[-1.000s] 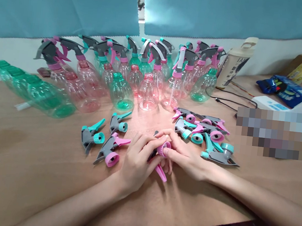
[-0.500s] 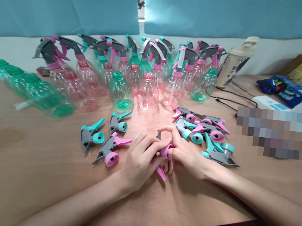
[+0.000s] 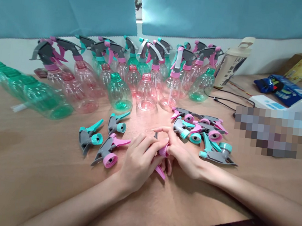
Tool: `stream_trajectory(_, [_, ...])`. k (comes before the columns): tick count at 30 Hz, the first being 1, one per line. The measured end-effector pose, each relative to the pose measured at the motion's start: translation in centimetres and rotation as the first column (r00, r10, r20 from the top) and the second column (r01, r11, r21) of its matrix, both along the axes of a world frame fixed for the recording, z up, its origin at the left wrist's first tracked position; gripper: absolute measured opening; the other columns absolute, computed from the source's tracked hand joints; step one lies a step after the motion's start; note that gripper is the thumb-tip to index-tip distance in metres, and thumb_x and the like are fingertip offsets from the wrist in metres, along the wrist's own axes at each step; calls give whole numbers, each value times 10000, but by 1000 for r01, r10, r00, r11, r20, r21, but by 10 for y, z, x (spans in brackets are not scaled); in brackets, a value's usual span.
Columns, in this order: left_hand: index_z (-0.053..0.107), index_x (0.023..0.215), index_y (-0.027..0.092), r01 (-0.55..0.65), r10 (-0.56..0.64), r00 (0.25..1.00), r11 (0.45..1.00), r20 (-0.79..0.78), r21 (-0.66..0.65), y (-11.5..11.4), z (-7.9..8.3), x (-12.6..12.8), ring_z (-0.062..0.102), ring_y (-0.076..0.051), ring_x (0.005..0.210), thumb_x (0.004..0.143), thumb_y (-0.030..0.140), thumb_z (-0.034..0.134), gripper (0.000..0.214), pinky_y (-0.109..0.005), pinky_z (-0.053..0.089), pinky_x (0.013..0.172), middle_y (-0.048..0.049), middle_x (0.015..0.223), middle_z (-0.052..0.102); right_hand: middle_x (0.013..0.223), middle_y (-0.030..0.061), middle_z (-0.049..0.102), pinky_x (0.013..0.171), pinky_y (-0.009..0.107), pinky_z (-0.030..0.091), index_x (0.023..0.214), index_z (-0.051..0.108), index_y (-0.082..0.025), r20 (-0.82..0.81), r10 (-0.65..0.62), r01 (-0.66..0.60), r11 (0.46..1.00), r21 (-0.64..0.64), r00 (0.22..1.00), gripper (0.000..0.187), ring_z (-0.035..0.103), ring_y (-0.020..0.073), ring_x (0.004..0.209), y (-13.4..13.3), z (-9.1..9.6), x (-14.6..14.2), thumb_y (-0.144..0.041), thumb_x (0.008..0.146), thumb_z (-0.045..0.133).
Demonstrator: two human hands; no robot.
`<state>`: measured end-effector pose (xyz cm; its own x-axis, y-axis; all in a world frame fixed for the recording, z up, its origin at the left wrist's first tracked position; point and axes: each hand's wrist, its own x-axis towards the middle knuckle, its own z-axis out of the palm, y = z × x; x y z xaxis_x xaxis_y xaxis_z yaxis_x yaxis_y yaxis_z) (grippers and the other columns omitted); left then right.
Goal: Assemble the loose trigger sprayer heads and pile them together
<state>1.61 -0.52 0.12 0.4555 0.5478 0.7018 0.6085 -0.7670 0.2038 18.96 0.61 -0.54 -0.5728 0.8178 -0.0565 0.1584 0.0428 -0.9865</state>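
Between my two hands is a grey and pink trigger spray head (image 3: 164, 149), held low over the table. My left hand (image 3: 141, 158) wraps its body, which is mostly hidden under the fingers; the pink trigger pokes out below. The fingers of my right hand (image 3: 183, 152) close on the pink collar from the other side, with the index finger arched above. Left of my hands lie a pink-collared spray head (image 3: 110, 160) and two teal-collared ones. To the right, several more spray heads (image 3: 215, 136) lie in a loose pile.
Clear pink and green bottles stand behind, such as a green bottle (image 3: 120, 93) without a head and others with heads fitted. Green bottles (image 3: 47, 98) line the left. A cream tumbler (image 3: 230, 67), a black cable (image 3: 223, 102) and a blue packet (image 3: 285, 90) are at the right.
The whole view has shifted slightly left. Both hands keep their hold on the spray head with hardly any change in the fingers.
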Motion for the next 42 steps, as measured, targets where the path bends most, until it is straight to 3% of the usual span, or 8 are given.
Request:
stream_trajectory(7, [635, 972, 159, 0, -1, 1000, 999, -11, -37, 1, -1, 0, 559, -201, 832, 902, 187, 580, 93, -321, 447, 738, -48, 852, 652, 597, -51, 613, 506, 288, 498, 1326, 260, -195, 4, 83, -82, 986, -147, 997, 458, 618, 170, 491, 5, 17, 0, -178, 873, 315])
stream_trajectory(14, [667, 1002, 188, -21, 15, 997, 997, -74, -78, 3, -3, 0, 554, -206, 842, 872, 210, 633, 136, -321, 411, 708, -37, 861, 668, 529, -44, 624, 457, 254, 499, 1315, 270, -211, -136, 102, -138, 948, -287, 985, 400, 617, 163, 439, 12, 7, 0, -284, 923, 305])
stream_trajectory(19, [679, 1076, 195, -51, 40, 995, 991, -88, -126, 8, -1, -2, 554, -211, 854, 846, 209, 676, 231, -337, 405, 730, -37, 878, 672, 533, -48, 637, 387, 271, 512, 1323, 220, -229, -190, 6, -92, 890, -447, 982, 683, 634, 200, 417, 18, 9, -8, -127, 670, 396])
stream_trajectory(23, [682, 1101, 214, -72, 59, 996, 974, -68, -213, 11, 2, -4, 561, -208, 872, 836, 190, 682, 266, -342, 437, 755, -34, 904, 661, 584, -49, 626, 433, 319, 567, 1302, 279, -221, -283, -59, -90, 871, -483, 957, 712, 668, 199, 500, 23, 8, -9, -99, 612, 408])
stream_trajectory(29, [692, 1083, 236, -100, 122, 992, 934, 42, -344, 13, 2, -6, 583, -196, 864, 813, 170, 697, 278, -337, 469, 764, -17, 881, 636, 720, -6, 656, 568, 367, 603, 1246, 369, -197, -344, -35, -151, 853, -500, 938, 466, 701, 186, 604, 29, 5, 0, -176, 804, 515])
stream_trajectory(36, [690, 1079, 236, -104, 227, 945, 891, 235, -442, 12, 2, -8, 597, -167, 795, 799, 194, 719, 285, -298, 473, 728, -2, 866, 614, 1019, 39, 706, 874, 322, 550, 1228, 540, -181, -255, 52, -161, 889, -429, 965, 530, 693, 148, 918, 34, 25, 23, -101, 738, 724])
stream_trajectory(39, [685, 1103, 251, -102, 225, 938, 906, 264, -410, 8, 3, -7, 592, -163, 792, 795, 206, 731, 314, -300, 470, 740, 0, 862, 612, 999, 40, 726, 911, 318, 531, 1258, 556, -175, -141, 38, -89, 923, -376, 989, 556, 678, 181, 1019, 34, 36, 30, -144, 737, 749])
stream_trajectory(42, [673, 1122, 272, -85, 202, 939, 920, 278, -382, 4, 2, -7, 584, -157, 787, 795, 213, 736, 338, -296, 473, 739, 4, 872, 606, 864, 40, 743, 793, 312, 573, 1250, 580, -150, -19, -68, 59, 954, -294, 998, 517, 715, 203, 914, 34, 38, 31, -207, 761, 741])
